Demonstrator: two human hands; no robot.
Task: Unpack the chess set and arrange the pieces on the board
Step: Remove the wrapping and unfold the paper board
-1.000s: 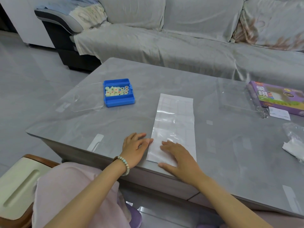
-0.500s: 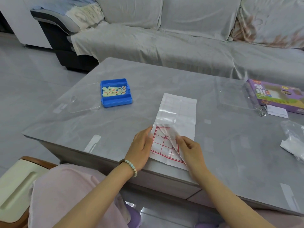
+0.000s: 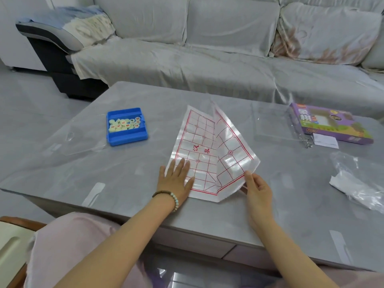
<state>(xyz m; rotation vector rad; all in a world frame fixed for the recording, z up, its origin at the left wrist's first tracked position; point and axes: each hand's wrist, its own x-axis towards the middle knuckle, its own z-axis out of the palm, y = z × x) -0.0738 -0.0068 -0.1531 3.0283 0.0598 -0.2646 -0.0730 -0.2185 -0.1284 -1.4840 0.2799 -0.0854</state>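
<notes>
A white paper chess board (image 3: 199,142) with a red grid lies half unfolded on the grey table (image 3: 133,171). Its left half is flat; the right flap stands raised. My left hand (image 3: 176,177) presses flat on the board's near left corner, fingers straight. My right hand (image 3: 256,188) pinches the near edge of the raised flap. A blue tray (image 3: 126,126) at the left holds several round cream chess pieces (image 3: 124,123) marked red and dark.
A clear plastic lid (image 3: 72,138) lies left of the blue tray. A second clear lid (image 3: 270,121), a purple game box (image 3: 330,123) and a white slip (image 3: 325,140) sit at the right. Crumpled plastic wrap (image 3: 361,179) lies far right. A sofa (image 3: 207,48) stands behind.
The folded board has been opened: my right hand lifted the top flap rightward, exposing the red grid, while my left hand moved onto the left half and flattened.
</notes>
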